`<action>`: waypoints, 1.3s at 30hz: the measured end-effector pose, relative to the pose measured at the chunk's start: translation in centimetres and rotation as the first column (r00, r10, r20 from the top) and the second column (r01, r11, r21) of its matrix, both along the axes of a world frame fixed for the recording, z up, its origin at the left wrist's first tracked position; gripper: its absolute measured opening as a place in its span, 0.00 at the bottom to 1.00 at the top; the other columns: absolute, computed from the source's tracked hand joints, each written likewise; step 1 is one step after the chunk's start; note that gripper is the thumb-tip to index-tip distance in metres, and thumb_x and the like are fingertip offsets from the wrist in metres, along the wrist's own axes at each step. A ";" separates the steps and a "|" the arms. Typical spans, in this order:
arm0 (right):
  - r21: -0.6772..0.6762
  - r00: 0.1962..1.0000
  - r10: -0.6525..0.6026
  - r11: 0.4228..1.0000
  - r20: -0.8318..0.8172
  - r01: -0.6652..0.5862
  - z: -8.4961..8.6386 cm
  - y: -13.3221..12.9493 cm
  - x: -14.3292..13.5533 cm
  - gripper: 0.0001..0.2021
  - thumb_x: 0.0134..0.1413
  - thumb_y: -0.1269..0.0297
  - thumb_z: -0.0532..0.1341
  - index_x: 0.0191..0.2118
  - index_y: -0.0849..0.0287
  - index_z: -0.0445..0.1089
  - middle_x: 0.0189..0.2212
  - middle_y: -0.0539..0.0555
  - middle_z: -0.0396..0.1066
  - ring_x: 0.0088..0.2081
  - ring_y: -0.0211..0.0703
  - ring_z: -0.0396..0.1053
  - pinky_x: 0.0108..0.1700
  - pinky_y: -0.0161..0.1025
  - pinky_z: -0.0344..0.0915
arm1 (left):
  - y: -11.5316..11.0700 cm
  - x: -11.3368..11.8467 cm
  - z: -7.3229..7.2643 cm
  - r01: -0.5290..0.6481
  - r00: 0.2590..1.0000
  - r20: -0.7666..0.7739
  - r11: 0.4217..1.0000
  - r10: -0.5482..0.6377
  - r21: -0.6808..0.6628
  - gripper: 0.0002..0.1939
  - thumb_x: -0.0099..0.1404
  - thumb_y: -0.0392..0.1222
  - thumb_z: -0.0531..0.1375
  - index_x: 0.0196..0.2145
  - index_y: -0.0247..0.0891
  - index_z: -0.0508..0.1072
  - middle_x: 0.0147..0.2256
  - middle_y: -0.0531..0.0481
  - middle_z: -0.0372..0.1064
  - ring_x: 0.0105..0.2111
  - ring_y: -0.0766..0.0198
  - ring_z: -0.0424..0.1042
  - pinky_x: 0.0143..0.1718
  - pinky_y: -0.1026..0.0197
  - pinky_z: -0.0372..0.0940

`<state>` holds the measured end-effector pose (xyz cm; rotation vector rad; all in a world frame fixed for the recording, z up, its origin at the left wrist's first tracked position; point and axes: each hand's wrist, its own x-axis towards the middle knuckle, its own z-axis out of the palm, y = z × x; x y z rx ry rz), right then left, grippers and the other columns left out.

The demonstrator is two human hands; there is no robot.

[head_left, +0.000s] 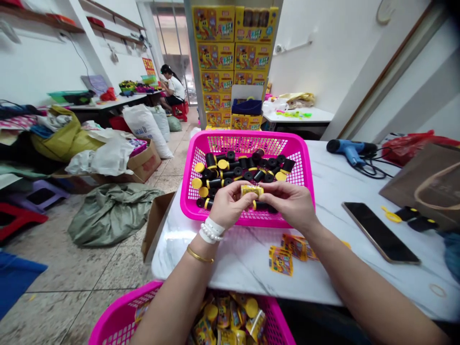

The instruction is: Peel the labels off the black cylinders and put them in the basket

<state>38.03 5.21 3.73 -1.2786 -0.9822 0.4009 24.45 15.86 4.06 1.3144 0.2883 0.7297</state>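
Note:
My left hand and my right hand pinch a small cylinder with a yellow printed wrap between them, one at each end. They hold it above the near side of a pink plastic basket. Inside that basket lie several black cylinders, many with yellow caps. Flat printed yellow-orange sleeves rest on the marbled tabletop under my right forearm. Below the table edge, a second pink basket holds several wrapped yellow cylinders, partly hidden by my left forearm.
A blue heat gun, a phone and a brown paper bag occupy the table's right side. Yellow boxes are stacked behind. On the floor at left are sacks and a cardboard box. A person sits far back.

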 end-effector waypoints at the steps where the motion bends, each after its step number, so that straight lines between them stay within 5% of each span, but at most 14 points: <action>1: -0.024 0.998 0.005 1.000 -0.058 -0.006 0.2 0.0 -0.1 0.16 0.39 0.58 0.76 0.37 0.55 0.81 0.33 0.54 0.81 0.32 0.48 0.78 0.37 0.45 0.79 | 0.0 -0.1 0.1 0.003 1.000 0.001 1.000 -0.003 0.011 0.15 0.53 0.43 0.71 0.37 0.34 0.78 0.28 0.49 0.74 0.23 0.67 0.69 0.27 0.65 0.64; 8: -0.081 0.919 0.171 0.974 -0.356 -0.213 1.1 0.2 -0.1 0.20 0.36 0.55 0.77 0.36 0.61 0.80 0.29 0.55 0.80 0.28 0.43 0.77 0.33 0.40 0.78 | -0.1 -0.3 0.5 0.006 1.000 0.023 0.993 -0.009 0.119 0.16 0.53 0.37 0.71 0.41 0.37 0.80 0.40 0.43 0.77 0.38 0.60 0.75 0.42 0.62 0.69; 12: -0.013 0.908 0.220 0.971 -0.358 -0.240 0.7 0.4 0.8 0.19 0.41 0.56 0.76 0.38 0.61 0.79 0.33 0.54 0.80 0.32 0.41 0.78 0.38 0.38 0.77 | -0.2 -0.2 0.3 0.017 1.000 -0.006 0.997 -0.017 0.079 0.21 0.57 0.44 0.69 0.47 0.36 0.77 0.29 0.48 0.76 0.26 0.65 0.73 0.31 0.64 0.68; 17: -0.025 0.890 0.338 0.932 -0.308 -0.362 0.1 0.1 1.1 0.21 0.43 0.58 0.75 0.44 0.58 0.78 0.32 0.53 0.80 0.30 0.42 0.79 0.36 0.40 0.79 | 0.3 -0.1 -0.3 0.080 0.995 -0.056 0.995 -0.083 -0.054 0.22 0.57 0.56 0.68 0.35 0.32 0.75 0.20 0.52 0.70 0.13 0.72 0.63 0.15 0.69 0.55; 22: 0.135 0.906 0.305 0.952 -0.295 -0.276 -0.2 0.1 0.2 0.13 0.41 0.59 0.76 0.30 0.58 0.75 0.28 0.48 0.74 0.21 0.40 0.75 0.21 0.35 0.76 | 0.3 -0.3 -0.2 0.207 0.976 -0.020 0.957 -0.215 -0.204 0.24 0.55 0.58 0.69 0.36 0.33 0.73 0.20 0.51 0.71 0.12 0.71 0.65 0.13 0.69 0.57; 29: 0.096 0.893 0.383 0.924 -0.236 -0.371 -0.1 -0.2 -0.2 0.12 0.48 0.62 0.73 0.40 0.57 0.78 0.39 0.52 0.73 0.24 0.38 0.77 0.26 0.35 0.78 | 0.4 -0.2 -0.6 0.223 0.975 0.044 0.955 -0.219 -0.196 0.23 0.56 0.57 0.68 0.35 0.34 0.70 0.21 0.54 0.71 0.14 0.73 0.66 0.14 0.71 0.59; 34: 0.250 0.917 0.287 0.943 -0.277 -0.220 -0.5 0.3 -0.3 0.08 0.45 0.64 0.75 0.30 0.57 0.77 0.31 0.47 0.70 0.17 0.32 0.71 0.15 0.28 0.70 | 0.2 -0.2 -0.4 0.285 0.957 0.014 0.935 -0.289 -0.212 0.23 0.56 0.58 0.68 0.35 0.34 0.70 0.19 0.56 0.70 0.10 0.75 0.61 0.09 0.72 0.52; 37: 0.184 0.916 0.313 0.945 -0.251 -0.272 -0.4 0.4 0.1 0.09 0.47 0.61 0.74 0.35 0.56 0.77 0.27 0.47 0.71 0.19 0.33 0.71 0.18 0.29 0.72 | 0.2 0.0 -0.5 0.209 0.975 -0.033 0.958 -0.219 -0.198 0.25 0.57 0.62 0.66 0.29 0.34 0.68 0.16 0.56 0.67 0.07 0.75 0.58 0.08 0.72 0.49; 39: 0.095 0.918 0.357 0.934 -0.171 -0.345 -0.2 0.3 0.4 0.14 0.48 0.61 0.73 0.42 0.54 0.78 0.34 0.50 0.73 0.24 0.35 0.73 0.24 0.34 0.77 | 0.2 0.1 -0.6 0.183 0.979 -0.052 0.963 -0.196 -0.199 0.26 0.56 0.63 0.65 0.28 0.35 0.67 0.16 0.55 0.68 0.08 0.74 0.59 0.08 0.72 0.49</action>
